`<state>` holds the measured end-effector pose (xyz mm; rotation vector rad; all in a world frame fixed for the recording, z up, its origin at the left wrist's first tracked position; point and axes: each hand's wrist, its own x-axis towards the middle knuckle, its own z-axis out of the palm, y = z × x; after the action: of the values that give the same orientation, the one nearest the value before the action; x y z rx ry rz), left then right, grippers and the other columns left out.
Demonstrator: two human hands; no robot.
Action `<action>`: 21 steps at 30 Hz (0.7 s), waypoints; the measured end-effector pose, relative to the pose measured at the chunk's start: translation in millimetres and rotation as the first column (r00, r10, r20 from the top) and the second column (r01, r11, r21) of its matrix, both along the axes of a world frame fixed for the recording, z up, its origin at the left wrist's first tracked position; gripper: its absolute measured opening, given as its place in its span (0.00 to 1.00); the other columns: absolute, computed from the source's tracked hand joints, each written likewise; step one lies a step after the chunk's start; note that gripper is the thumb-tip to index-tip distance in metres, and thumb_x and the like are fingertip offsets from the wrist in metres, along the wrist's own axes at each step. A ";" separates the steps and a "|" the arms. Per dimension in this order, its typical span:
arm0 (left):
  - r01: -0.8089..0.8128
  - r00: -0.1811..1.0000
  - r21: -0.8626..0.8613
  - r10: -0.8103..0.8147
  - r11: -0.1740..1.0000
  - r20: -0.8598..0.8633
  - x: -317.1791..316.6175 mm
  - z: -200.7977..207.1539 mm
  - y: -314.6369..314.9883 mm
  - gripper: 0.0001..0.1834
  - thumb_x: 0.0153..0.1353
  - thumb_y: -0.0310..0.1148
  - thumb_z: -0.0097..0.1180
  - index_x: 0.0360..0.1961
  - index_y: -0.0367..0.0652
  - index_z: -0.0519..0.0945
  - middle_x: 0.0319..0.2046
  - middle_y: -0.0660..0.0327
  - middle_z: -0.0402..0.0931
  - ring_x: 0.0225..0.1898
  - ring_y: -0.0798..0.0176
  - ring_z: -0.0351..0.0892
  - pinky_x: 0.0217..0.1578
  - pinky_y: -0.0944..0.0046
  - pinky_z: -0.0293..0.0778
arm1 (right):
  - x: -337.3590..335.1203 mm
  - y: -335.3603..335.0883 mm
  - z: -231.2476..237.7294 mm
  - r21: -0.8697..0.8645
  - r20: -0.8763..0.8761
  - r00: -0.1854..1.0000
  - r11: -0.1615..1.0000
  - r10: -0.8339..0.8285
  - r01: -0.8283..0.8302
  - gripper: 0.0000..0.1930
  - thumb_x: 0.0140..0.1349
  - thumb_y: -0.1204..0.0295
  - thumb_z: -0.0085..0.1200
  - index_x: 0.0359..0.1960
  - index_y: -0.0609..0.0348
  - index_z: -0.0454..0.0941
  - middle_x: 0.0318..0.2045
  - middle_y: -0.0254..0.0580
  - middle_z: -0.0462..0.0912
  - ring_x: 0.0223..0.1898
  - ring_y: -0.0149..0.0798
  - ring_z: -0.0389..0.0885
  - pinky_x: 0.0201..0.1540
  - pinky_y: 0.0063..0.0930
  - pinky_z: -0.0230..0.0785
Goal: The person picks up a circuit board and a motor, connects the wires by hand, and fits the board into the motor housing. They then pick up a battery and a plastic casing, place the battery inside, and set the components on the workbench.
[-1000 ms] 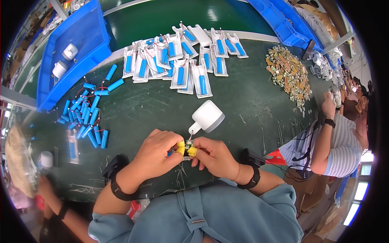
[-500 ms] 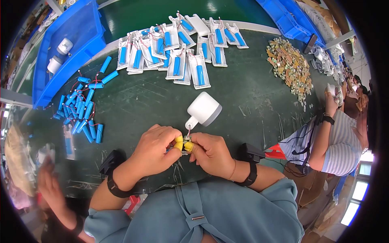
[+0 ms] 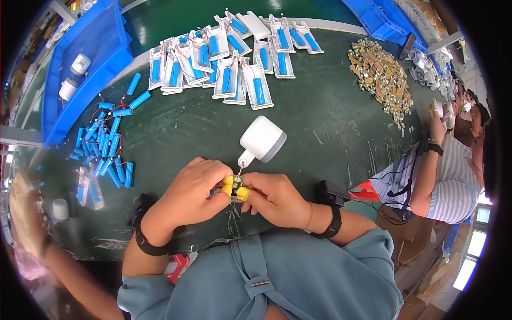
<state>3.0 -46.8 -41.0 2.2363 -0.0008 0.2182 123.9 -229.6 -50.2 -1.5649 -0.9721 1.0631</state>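
Observation:
My left hand [image 3: 194, 186] and my right hand [image 3: 274, 193] meet in front of my chest, yellow covers on the pinching fingertips. Between them is a small green circuit board [image 3: 238, 182], mostly hidden by the fingers. A sliver of something blue shows beside my left fingers; its shape is covered. Thin wires [image 3: 241, 168] run from the board to the short neck of a white rounded housing [image 3: 260, 137] with a grey end, which lies on the table just beyond my hands.
Loose blue cylindrical batteries [image 3: 109, 141] lie at left, below a blue bin [image 3: 58, 114]. White half-shells holding batteries [image 3: 257, 88] spread across the back. Circuit boards [image 3: 380, 80] are heaped at right. Co-workers' arms show on both sides, one near a white cup-shaped part [image 3: 60, 209].
My hands keep their pinch with small finger shifts. At left, the co-worker's hand has drawn back; a second shell shows beside the first, and the white cup-shaped part stands on the table.

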 end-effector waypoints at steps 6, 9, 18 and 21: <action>0.056 0.998 0.011 -0.056 0.998 0.021 -0.3 0.3 3.9 0.12 0.44 0.25 0.58 0.34 0.42 0.75 0.24 0.61 0.72 0.25 0.57 0.73 0.36 0.60 0.67 | 10.7 1.6 5.4 -0.075 -0.304 0.948 0.990 0.090 -0.118 0.12 0.72 0.78 0.40 0.52 0.66 0.74 0.38 0.41 0.84 0.37 0.30 0.85 0.37 0.23 0.80; 0.068 0.997 0.014 -0.069 0.998 0.032 0.1 0.6 3.7 0.13 0.43 0.24 0.57 0.33 0.42 0.74 0.24 0.61 0.71 0.24 0.57 0.72 0.35 0.60 0.67 | 12.6 3.5 6.0 -0.103 -0.369 0.928 0.989 0.059 -0.104 0.12 0.72 0.78 0.41 0.51 0.66 0.75 0.39 0.42 0.84 0.37 0.30 0.85 0.37 0.23 0.80; 0.120 0.993 0.040 -0.120 0.992 0.013 8.7 5.1 -0.3 0.12 0.42 0.24 0.56 0.32 0.39 0.73 0.24 0.57 0.71 0.26 0.51 0.71 0.35 0.57 0.66 | 12.1 3.9 1.4 -0.080 -0.400 0.916 0.996 0.014 -0.050 0.10 0.67 0.79 0.41 0.40 0.69 0.76 0.32 0.44 0.84 0.31 0.32 0.86 0.32 0.25 0.81; 0.137 0.991 0.059 -0.136 0.989 -0.010 10.8 7.6 -0.8 0.12 0.42 0.24 0.55 0.32 0.39 0.73 0.25 0.57 0.71 0.26 0.51 0.70 0.34 0.57 0.66 | 12.2 3.6 -0.9 -0.057 -0.386 0.923 0.998 0.012 -0.037 0.09 0.67 0.78 0.41 0.40 0.69 0.75 0.32 0.45 0.84 0.30 0.32 0.86 0.32 0.26 0.81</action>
<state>13.8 -47.6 -33.4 2.2857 -0.1587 0.1379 136.0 -226.0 -51.1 -1.3247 -0.6938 1.3689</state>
